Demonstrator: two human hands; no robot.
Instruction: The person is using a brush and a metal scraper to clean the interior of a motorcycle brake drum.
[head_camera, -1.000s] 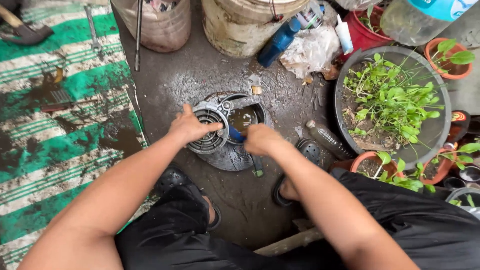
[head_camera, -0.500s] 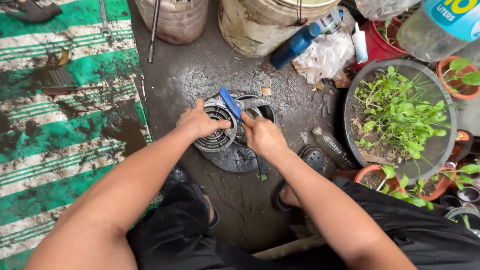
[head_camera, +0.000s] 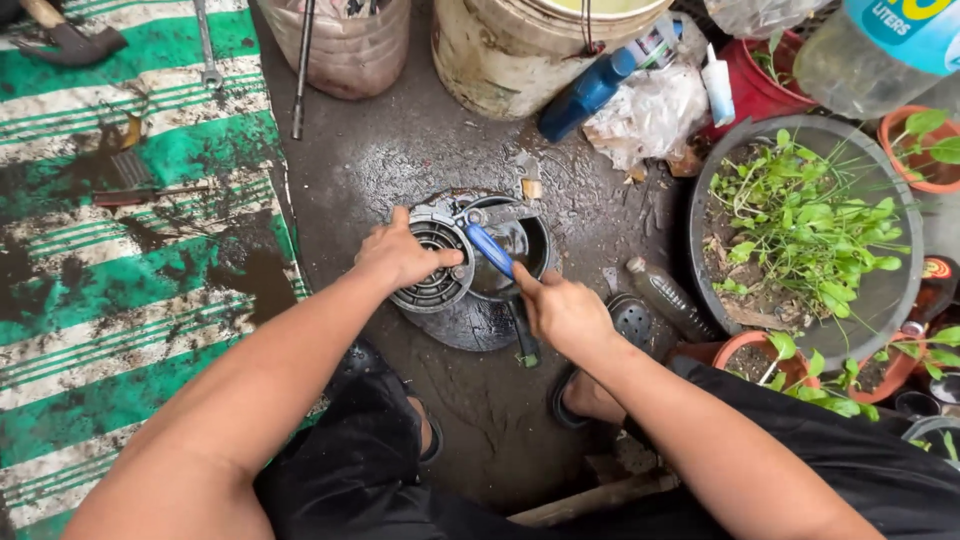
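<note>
While the round grey metal housing (head_camera: 470, 265) is being steadied on the wet concrete floor (head_camera: 400, 160), close in front of the crouching person's feet, it is being pressed down by the left hand (head_camera: 400, 255), whose fingers (head_camera: 445, 258) are spread over the ribbed circular part. A blue-handled tool (head_camera: 490, 250) is being gripped by the right hand (head_camera: 562, 312), fingers wrapped tight around the lower handle, with its metal head being applied near the top of the housing.

Several hazards are being presented. The floor is being kept slick by water and dark grime, so the housing is judged liable to slide under leverage. A slip of the tool head is being risked, which would drive it toward the left fingers just beside it. Whether the head is properly seated cannot be told.
</note>
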